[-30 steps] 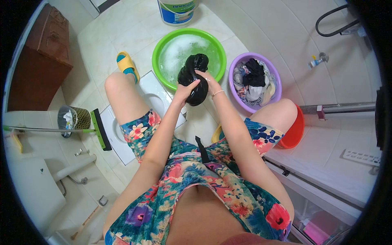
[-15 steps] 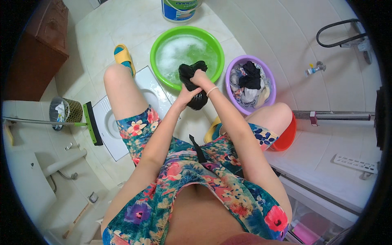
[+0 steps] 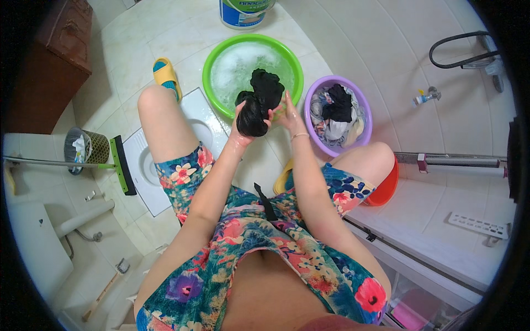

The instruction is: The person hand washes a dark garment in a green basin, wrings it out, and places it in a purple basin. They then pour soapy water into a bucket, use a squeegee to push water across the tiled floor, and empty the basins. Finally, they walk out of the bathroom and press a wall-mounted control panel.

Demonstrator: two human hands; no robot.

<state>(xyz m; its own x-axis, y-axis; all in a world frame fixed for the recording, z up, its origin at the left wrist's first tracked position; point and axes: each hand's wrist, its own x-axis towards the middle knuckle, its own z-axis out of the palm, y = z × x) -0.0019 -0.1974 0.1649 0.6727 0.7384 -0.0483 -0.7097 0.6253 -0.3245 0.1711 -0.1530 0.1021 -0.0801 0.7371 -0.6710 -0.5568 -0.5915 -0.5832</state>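
Note:
My left hand [image 3: 245,129] is wrapped round a wet, bunched black cloth [image 3: 252,113], its fingertips showing on the cloth's right side. The upper part of the cloth [image 3: 266,87] hangs over the green basin [image 3: 298,71], which holds foamy water [image 3: 234,66]. My right hand [image 3: 287,116] is just right of the cloth with its fingers stretched out and apart; whether it touches the cloth I cannot tell. To the right stands a purple basin [image 3: 371,110] piled with mixed clothes [image 3: 338,126], a black one on top.
Around me are a squat toilet [image 3: 142,182], a green squeegee [image 3: 122,165], a waste bin [image 3: 96,149], a yellow slipper [image 3: 168,71], a brown cabinet [image 3: 52,83], a bucket [image 3: 243,12], a red bucket [image 3: 383,190] by my right knee and a wall tap [image 3: 428,95].
My right hand has released the black cloth and moved right, its fingers spreading. The cloth, in my left hand, has loosened into two lobes, the upper one reaching farther over the green basin.

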